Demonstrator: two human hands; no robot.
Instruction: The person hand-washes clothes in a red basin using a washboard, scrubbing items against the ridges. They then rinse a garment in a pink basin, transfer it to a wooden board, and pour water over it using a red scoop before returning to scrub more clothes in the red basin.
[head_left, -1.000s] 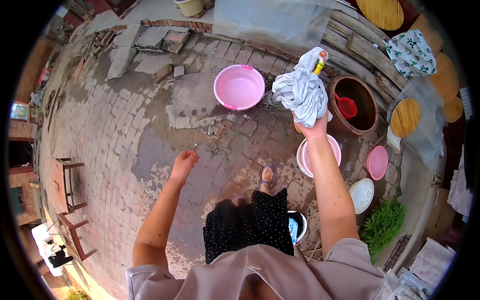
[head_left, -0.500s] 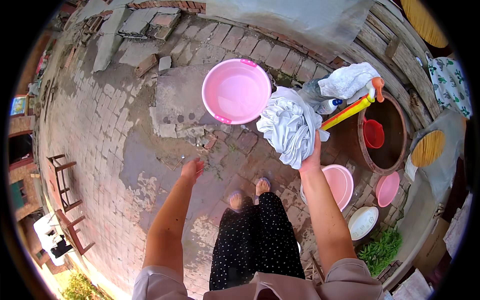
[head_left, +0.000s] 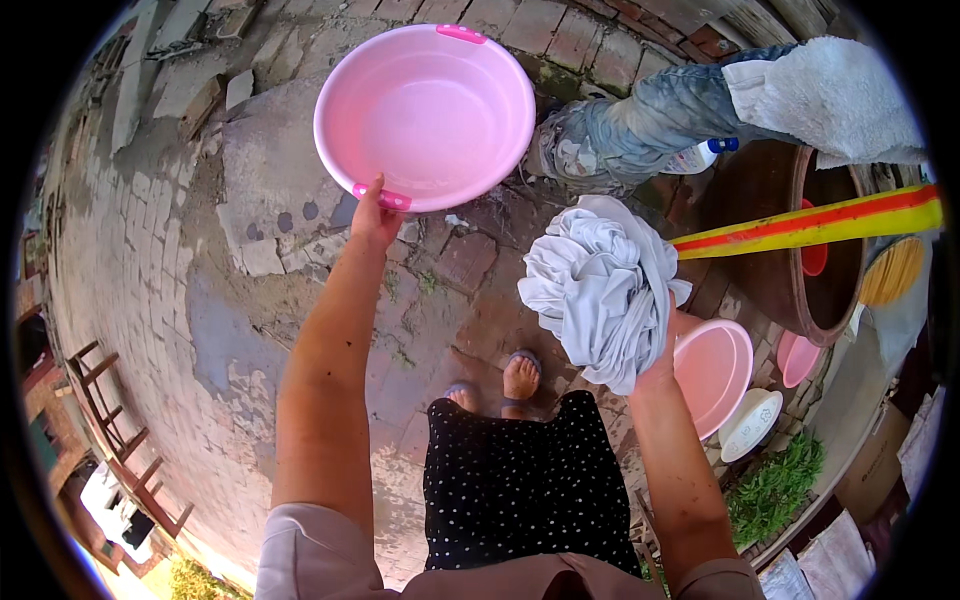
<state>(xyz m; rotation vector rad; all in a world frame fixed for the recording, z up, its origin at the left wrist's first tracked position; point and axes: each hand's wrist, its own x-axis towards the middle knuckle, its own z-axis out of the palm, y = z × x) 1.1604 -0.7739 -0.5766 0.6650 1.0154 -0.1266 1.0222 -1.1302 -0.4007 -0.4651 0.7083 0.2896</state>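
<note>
The left hand (head_left: pixel 375 222) is closed on the near rim of the pink basin (head_left: pixel 348 110); pulling on that one side could tip it. The right hand (head_left: pixel 658 365) clutches the pale cloth (head_left: pixel 600 290) right of the basin; its loose folds could slip onto the brick ground (head_left: pixel 450 325).

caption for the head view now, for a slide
Left hand at large pink basin's rim, right hand holding bunched white cloth.

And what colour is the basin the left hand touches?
The basin is light pink, clearest in the head view.
</note>
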